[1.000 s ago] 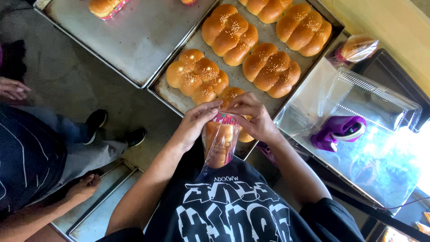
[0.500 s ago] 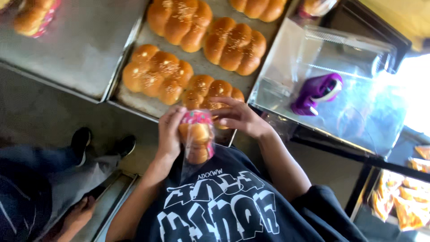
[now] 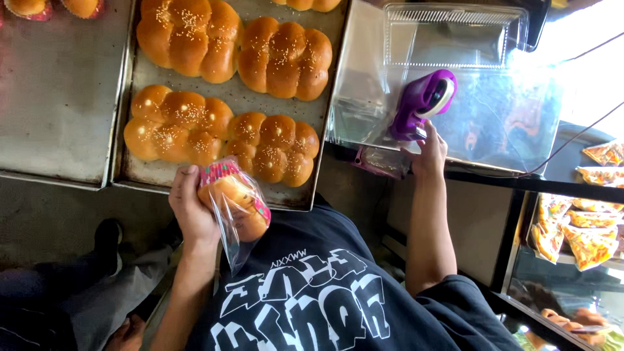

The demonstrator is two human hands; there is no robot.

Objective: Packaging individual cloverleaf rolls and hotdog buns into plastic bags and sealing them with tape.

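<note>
Two hands were at work on different things; the left hand was closed around a bagged bun, with the thumb on the far side and the fingers wrapped on the near side, so the grip was full and firm. The bun sat in a clear plastic bag with a pink cup liner at its top; its long axis ran slanting, from the front edge of the baking tray down toward the person's black shirt, and the loose tail of the bag hung toward the shirt.

The right hand was well apart from the bun, to the right of the tray; its fingers were stretched out and it held nothing; the fingertips were just below the purple tape dispenser, and I cannot tell if they touched it. The dispenser lay to the right of the tray, on clear plastic sheets beside a clear plastic box; so the right hand was much nearer to it than the left.

The tray held braided loaves with sesame seeds, close together in rows; the bagged bun overlapped its front edge. Left of this tray, a second metal tray carried small buns only at its far corner.
</note>
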